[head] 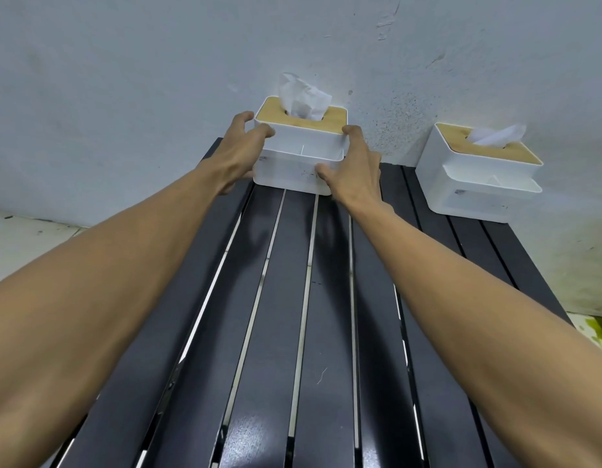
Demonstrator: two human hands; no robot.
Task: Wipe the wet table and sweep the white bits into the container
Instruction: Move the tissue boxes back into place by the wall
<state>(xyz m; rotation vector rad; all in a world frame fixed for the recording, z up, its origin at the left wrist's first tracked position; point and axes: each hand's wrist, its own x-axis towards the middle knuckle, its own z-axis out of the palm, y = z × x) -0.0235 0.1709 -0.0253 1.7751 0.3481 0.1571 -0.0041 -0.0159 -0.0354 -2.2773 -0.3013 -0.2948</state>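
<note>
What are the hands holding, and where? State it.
Both hands grip the nearer tissue box: left hand on its left side, right hand on its right side and front corner.

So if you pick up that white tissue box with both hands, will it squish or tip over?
Probably no squishing: the tissue box looks like hard white plastic with a wooden lid. It likely stays level, since the left hand and right hand hold opposite sides. The smooth walls might be a bit slippery. The tissue sticking out is floppy.
</note>
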